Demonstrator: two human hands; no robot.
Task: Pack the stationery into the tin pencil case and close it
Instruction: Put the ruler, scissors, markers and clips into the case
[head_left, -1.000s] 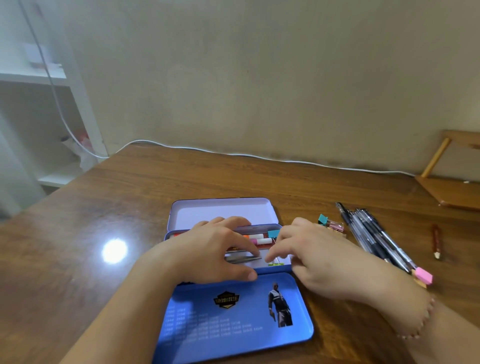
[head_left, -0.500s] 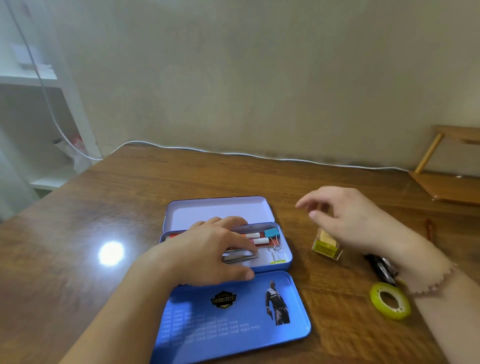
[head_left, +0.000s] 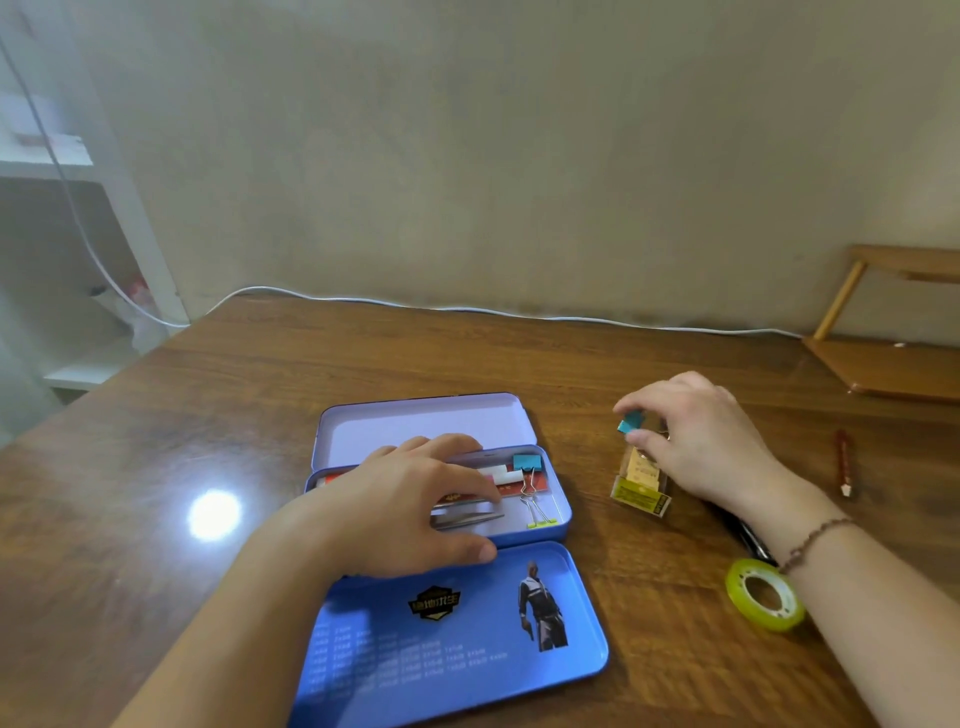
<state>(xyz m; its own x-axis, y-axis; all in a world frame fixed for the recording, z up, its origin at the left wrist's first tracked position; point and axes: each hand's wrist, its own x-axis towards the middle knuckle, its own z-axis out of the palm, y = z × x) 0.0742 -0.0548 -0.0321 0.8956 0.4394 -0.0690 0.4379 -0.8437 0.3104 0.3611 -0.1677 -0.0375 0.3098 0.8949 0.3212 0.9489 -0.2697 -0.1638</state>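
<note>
Gleaming wooden table (head_left: 208, 415), beige wall (head_left: 519, 156)

Your left hand (head_left: 410, 512) sits at the centre of the frame, palm down, fingers spread and slightly curled, thumb stretched along the near side. Its forearm runs in from the lower left corner. Your right hand (head_left: 696, 441) is right of centre, knuckles up, thumb and forefinger pinched together on a small teal clip (head_left: 630, 422). Your right forearm enters from the lower right, a beaded bracelet (head_left: 810, 540) around the wrist.
</note>
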